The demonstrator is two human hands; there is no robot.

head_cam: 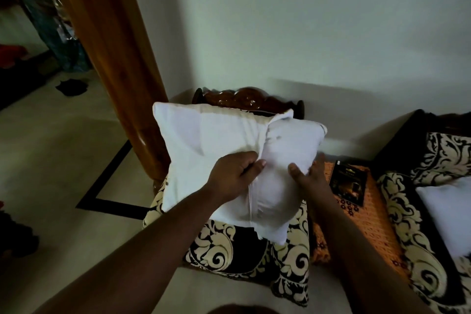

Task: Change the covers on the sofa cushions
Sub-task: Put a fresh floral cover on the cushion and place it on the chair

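At the far left a wooden door frame (112, 41) is seen, with pale floor beside it. The white cover (204, 140) is held up above a patterned chair (244, 257). Its open edge is pinched by the left hand (234, 173), fingers curled on the cloth near the zip line. The cushion (288, 153) is half out of the cover, and its right side is gripped by the right hand (308, 173). The step in hand is judged to be the stripping or filling of the cover; which one cannot be told. Next, the two should probably be pulled apart or pushed together. Further right, another white cushion (448, 214) is lying on the sofa (407, 224).
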